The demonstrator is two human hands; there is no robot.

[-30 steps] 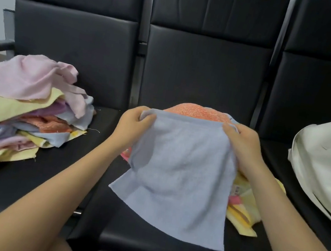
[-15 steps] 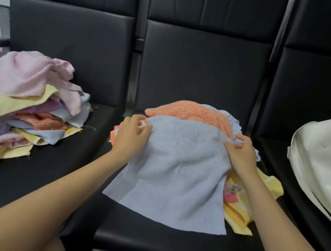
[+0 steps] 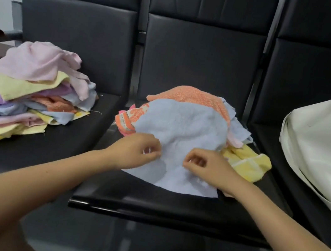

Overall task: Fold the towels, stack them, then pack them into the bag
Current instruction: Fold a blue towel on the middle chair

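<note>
A light blue towel (image 3: pixel 183 132) lies spread over a heap of towels on the middle seat, its near edge flat on the black cushion. My left hand (image 3: pixel 136 151) sits at the towel's left side with fingers curled, pinching the cloth. My right hand (image 3: pixel 208 167) rests on the towel's near middle, fingertips curled into the fabric. Under the blue towel show an orange towel (image 3: pixel 193 97) at the back and a yellow towel (image 3: pixel 248 163) at the right. A white bag (image 3: pixel 320 151) lies on the right seat.
A loose pile of pink, yellow, purple and blue towels (image 3: pixel 32 90) covers the left seat. Black seat backs (image 3: pixel 200 56) rise behind. The middle seat's front edge (image 3: pixel 167 215) is bare black cushion, with dark floor below.
The blue towel, held up by its top corners, has been laid over the middle heap. Both hands have left the far corners and come down to its near part.
</note>
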